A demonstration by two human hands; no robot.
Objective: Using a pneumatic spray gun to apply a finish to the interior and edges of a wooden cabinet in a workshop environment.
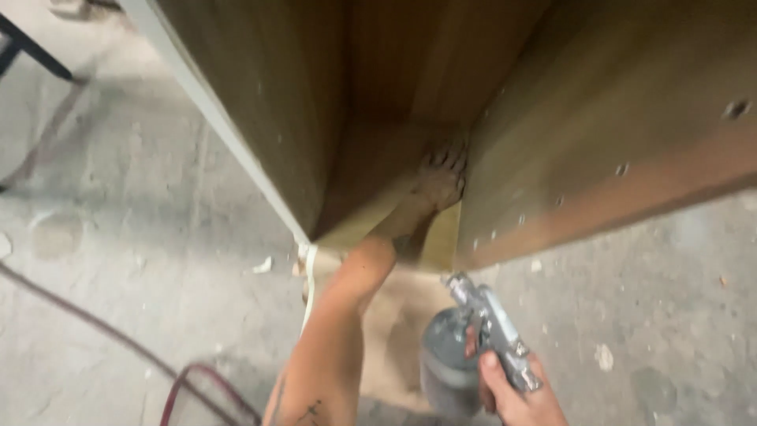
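Observation:
My left hand (438, 175) reaches deep into a brown wooden cabinet (599, 150), fingers spread flat against its inner corner. The forearm stretches from the bottom of the view up into the opening. My right hand (516, 390) grips a grey metal spray gun (493, 327) near the bottom edge of the view. The gun's round cup (448, 359) hangs beside the hand, and its nozzle points up toward the cabinet's lower edge.
The cabinet stands on a stained grey concrete floor (134, 237). A dark red hose (189, 386) curls across the floor at lower left. A black metal leg (31, 47) shows at the top left. Small white chips lie on the floor.

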